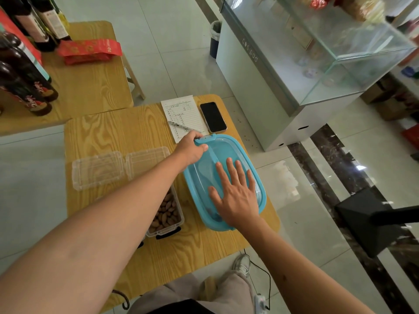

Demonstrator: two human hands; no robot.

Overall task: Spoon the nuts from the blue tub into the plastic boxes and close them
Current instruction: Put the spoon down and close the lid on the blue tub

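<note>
Blue tub (240, 155), rounded glossy plastic with its translucent lid on, sits at the right edge of a wood-grain table (108, 132). Right hand (234, 193) lies flat on the lid, fingers straight and slightly spread. Left hand (192, 148) curls its fingers round the clasp at the tub's far end. Beside the tub a clear plastic box (169, 214) holds brown nuts, its hinged lid laid open. Behind lie a handwritten lined notepad (183, 116), illegible, a pen and a dark phone (213, 116). The display cabinet (260, 71) reads "coolpad", I think
</note>
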